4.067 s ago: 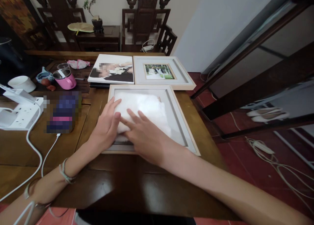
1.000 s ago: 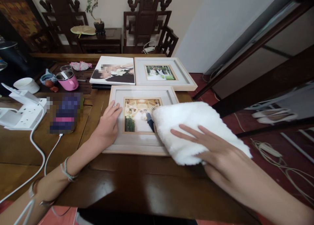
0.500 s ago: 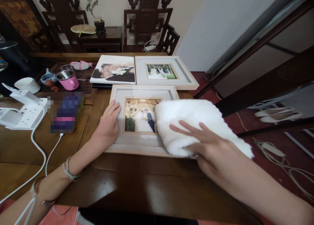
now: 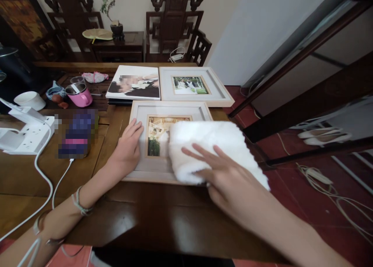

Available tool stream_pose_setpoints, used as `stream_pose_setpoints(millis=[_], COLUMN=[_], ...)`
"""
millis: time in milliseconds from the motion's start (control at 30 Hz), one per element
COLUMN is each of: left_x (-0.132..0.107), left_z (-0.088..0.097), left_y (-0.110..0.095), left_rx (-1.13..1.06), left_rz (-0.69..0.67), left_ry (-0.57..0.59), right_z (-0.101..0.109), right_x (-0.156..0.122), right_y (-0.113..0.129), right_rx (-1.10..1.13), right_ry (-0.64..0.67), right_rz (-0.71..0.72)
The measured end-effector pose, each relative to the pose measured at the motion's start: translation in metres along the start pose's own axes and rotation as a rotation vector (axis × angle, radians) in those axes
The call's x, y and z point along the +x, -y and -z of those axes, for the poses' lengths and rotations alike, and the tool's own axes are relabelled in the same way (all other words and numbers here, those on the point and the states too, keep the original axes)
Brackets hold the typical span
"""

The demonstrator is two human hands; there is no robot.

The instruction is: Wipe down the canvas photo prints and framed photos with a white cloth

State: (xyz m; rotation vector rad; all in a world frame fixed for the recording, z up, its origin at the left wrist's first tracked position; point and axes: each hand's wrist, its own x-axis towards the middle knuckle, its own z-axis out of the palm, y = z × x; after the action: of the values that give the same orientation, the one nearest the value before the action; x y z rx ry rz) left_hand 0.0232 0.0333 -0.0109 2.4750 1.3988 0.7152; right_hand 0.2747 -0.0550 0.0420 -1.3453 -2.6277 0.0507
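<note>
A light-wood picture frame (image 4: 136,170) with a photo in its middle lies flat on the table. My left hand (image 4: 128,148) grips its left edge, fingertips over the rim; the thumb is hidden. Under my right hand (image 4: 217,168) is a folded, fluffy white cloth (image 4: 210,137), pressed onto the frame's right half. The right fingers are spread on top of the cloth and the thumb is tucked low by its near edge. The cloth hides the photo's right part and hangs past the frame's right side.
Behind lie a second frame (image 4: 218,92) and a white photo panel (image 4: 115,90). Leftward are a blurred-out phone (image 4: 77,133) on a cable, a white power strip (image 4: 35,135), a pink mug (image 4: 80,96) and a white cup (image 4: 30,100). A dark wooden rack (image 4: 291,84) stands right of the table.
My right hand and the white cloth have slid left across the frame, covering more of the photo. My left hand stays on the left edge. The view has shifted slightly.
</note>
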Motion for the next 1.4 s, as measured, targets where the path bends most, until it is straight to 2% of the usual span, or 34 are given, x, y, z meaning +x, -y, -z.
stream_pose_setpoints(millis=[167,267,367,500,567,667,867,1100,1167,1267,1400], left_x=[0.001,0.001,0.001,0.003,0.004,0.003,0.000,-0.001,-0.001,-0.002,-0.002], left_z=[0.002,0.001,0.001,0.003,0.003,0.003,0.001,0.000,-0.002,-0.003,-0.003], left_y=[-0.005,-0.004,-0.003,-0.007,-0.009,-0.010,-0.005,-0.005,-0.003,0.000,0.001], left_rx=[0.018,0.010,-0.006,-0.031,-0.030,-0.014,-0.038,-0.030,-0.030,-0.020,-0.013], left_rz=[0.047,0.052,0.043,0.024,0.034,0.065,0.056,0.062,0.038,-0.003,-0.012], left_ry=[0.049,0.049,0.049,0.027,0.019,0.021,0.027,0.012,-0.013,-0.053,-0.061], right_z=[-0.009,-0.009,-0.009,-0.017,-0.022,-0.025,-0.015,0.001,0.004,0.005,0.011], right_x=[0.033,0.062,0.095,0.135,0.149,0.159,0.139,0.095,0.083,0.063,0.030], right_y=[-0.049,-0.060,-0.049,-0.018,-0.007,-0.004,-0.026,-0.079,-0.090,-0.090,-0.066], right_rx=[-0.172,-0.192,-0.162,-0.183,-0.226,-0.246,-0.253,-0.309,-0.346,-0.354,-0.213], right_ry=[-0.057,-0.078,-0.094,-0.013,0.029,0.065,0.082,0.118,0.132,0.133,0.080], right_rz=[-0.141,-0.179,-0.111,0.022,0.026,0.025,-0.035,-0.244,-0.250,-0.136,-0.037])
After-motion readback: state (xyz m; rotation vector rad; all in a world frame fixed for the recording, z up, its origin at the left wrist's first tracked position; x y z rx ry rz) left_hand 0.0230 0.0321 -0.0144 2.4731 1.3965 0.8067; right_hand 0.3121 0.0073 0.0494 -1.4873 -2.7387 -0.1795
